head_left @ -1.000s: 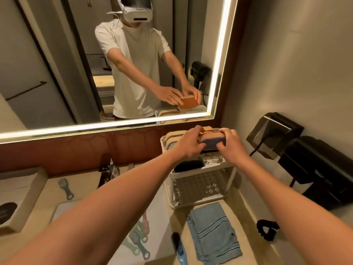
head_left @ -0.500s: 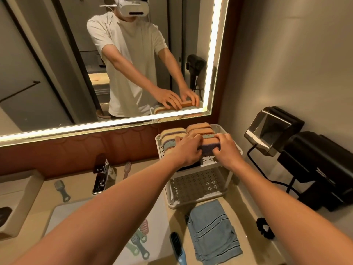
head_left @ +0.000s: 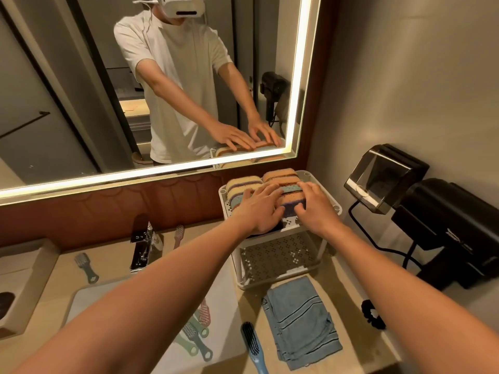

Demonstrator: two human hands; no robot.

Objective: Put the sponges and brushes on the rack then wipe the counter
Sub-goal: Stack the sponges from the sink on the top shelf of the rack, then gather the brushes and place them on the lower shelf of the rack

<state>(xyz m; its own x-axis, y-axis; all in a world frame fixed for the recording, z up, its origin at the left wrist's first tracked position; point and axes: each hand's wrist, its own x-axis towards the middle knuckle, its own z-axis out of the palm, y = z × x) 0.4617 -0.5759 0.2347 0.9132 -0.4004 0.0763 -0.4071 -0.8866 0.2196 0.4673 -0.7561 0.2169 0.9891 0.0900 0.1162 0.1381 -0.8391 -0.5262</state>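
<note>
Left grip (head_left: 260,209) and right grip (head_left: 314,209) press flat on sponges (head_left: 275,176) atop the rack (head_left: 334,209), holding nothing; brushes (head_left: 194,336) lie below-left, nearer the left grip.

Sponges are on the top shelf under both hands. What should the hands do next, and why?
Probably lift the right hand off the sponges and reach for the blue brush beside the towel: the sponges sit on the rack's top tier, but brushes lie on the counter and in the sink.
</note>
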